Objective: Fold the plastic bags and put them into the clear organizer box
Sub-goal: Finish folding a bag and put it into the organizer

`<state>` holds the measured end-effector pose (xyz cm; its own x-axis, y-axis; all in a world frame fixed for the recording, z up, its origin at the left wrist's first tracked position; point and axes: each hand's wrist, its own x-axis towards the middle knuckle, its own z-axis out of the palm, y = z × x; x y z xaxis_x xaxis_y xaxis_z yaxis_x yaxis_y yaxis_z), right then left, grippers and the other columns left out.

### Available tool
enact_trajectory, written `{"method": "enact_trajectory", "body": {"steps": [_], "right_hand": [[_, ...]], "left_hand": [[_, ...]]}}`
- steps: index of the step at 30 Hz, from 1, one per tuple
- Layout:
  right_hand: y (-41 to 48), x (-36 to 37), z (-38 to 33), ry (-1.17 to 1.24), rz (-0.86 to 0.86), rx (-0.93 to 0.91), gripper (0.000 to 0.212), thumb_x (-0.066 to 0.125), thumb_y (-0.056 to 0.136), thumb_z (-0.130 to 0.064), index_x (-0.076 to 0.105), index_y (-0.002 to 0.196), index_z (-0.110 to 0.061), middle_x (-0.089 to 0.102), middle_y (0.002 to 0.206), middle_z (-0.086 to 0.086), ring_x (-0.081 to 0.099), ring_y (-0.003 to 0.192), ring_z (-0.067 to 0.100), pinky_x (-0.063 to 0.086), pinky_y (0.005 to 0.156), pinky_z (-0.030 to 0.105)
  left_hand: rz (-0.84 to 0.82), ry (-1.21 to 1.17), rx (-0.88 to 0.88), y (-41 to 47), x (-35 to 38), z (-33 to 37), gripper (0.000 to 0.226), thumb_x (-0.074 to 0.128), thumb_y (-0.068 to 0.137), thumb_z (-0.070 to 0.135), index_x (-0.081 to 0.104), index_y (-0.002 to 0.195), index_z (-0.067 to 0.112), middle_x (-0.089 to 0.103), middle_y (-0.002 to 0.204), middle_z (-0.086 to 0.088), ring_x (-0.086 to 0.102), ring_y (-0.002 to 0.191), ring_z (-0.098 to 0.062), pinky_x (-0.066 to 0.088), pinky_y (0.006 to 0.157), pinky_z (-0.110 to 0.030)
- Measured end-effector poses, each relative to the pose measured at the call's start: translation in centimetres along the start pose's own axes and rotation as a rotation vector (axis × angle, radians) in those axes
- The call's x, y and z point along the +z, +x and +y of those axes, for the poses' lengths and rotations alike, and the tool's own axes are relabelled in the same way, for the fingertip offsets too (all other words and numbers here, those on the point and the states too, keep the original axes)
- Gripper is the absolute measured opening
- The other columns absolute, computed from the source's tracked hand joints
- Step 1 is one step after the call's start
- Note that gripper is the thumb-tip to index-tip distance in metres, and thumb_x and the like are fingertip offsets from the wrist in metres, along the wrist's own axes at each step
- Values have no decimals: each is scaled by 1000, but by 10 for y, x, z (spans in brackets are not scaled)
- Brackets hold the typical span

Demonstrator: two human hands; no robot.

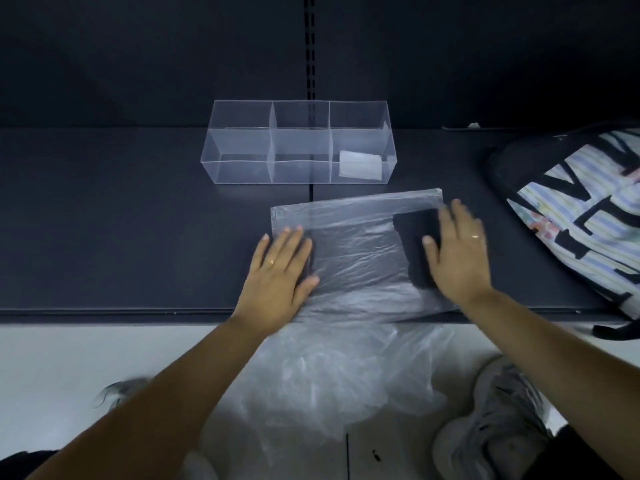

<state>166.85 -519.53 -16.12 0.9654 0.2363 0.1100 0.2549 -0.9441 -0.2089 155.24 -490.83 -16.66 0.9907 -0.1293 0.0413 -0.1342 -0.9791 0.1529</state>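
Note:
A translucent plastic bag lies spread flat on the dark shelf, its near part hanging over the front edge. My left hand presses flat on the bag's left side with fingers straight. On the right side my right hand lies flat beside the bag's cut-out handle opening. The clear organizer box with three compartments stands behind the bag. A folded bag sits in its right compartment.
More crumpled clear plastic hangs below the shelf's front edge over the pale floor. A striped backpack lies at the right on the shelf. Grey shoes show at the lower right.

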Motion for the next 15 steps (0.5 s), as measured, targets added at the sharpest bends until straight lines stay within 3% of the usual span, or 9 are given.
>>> {"method": "enact_trajectory", "body": {"steps": [2, 4, 5, 7, 9, 11, 13, 15], "right_hand": [[-35, -1, -31, 168, -59, -212, 62, 43, 94, -41, 42, 141, -1, 34, 151, 20, 33, 138, 36, 23, 116, 49], [-71, 5, -67, 223, -271, -356, 75, 43, 89, -58, 36, 146, -9, 28, 155, 11, 26, 142, 26, 16, 118, 42], [-85, 10, -81, 206, -343, -408, 79, 47, 87, -61, 33, 148, -12, 25, 157, 8, 23, 144, 24, 12, 119, 40], [-102, 20, -102, 161, -335, -456, 77, 68, 80, -46, 41, 143, -10, 34, 152, 11, 32, 140, 28, 18, 117, 44], [-104, 21, -114, 207, -244, -363, 62, 78, 74, -23, 56, 130, -8, 49, 141, 13, 49, 127, 33, 37, 109, 48], [-100, 14, -115, 278, -138, -287, 40, 78, 73, -13, 67, 111, -10, 60, 126, 10, 60, 109, 33, 46, 95, 44], [-95, 5, -104, 272, -42, -305, 16, 79, 72, -9, 73, 87, -11, 69, 104, 7, 67, 89, 31, 47, 84, 40], [-86, -10, -87, 262, -75, -298, 5, 76, 76, -7, 73, 78, -10, 70, 91, 6, 67, 80, 30, 48, 79, 40]], "left_hand": [[5, 19, 223, -36, 1, 2, 74, 31, 93, 62, 39, 145, 10, 31, 154, -9, 27, 143, -26, 15, 115, -47], [-105, 112, 320, -61, 3, 1, 78, 53, 87, 60, 38, 146, 12, 32, 154, -8, 31, 142, -25, 19, 115, -46], [-124, 144, 315, -66, 3, 2, 79, 68, 81, 50, 41, 144, 12, 36, 152, -7, 36, 139, -24, 25, 114, -47], [-52, 139, 267, -64, -1, 8, 70, 86, 67, 24, 59, 131, 12, 54, 139, -7, 53, 126, -23, 44, 104, -44], [98, 13, 258, -58, -10, 14, 52, 90, 59, 8, 73, 109, 11, 69, 117, -7, 67, 106, -22, 55, 89, -41], [175, -128, 254, -56, -21, 15, 36, 89, 61, 4, 77, 95, 9, 74, 101, -7, 72, 93, -24, 58, 79, -41], [134, -272, 188, -57, -37, 10, 22, 79, 75, 5, 77, 97, 9, 75, 99, -5, 71, 94, -25, 56, 81, -37], [25, -432, -3, -56, -55, -2, 17, 66, 90, 16, 75, 104, 13, 74, 105, 1, 68, 101, -16, 50, 87, -23]]}}
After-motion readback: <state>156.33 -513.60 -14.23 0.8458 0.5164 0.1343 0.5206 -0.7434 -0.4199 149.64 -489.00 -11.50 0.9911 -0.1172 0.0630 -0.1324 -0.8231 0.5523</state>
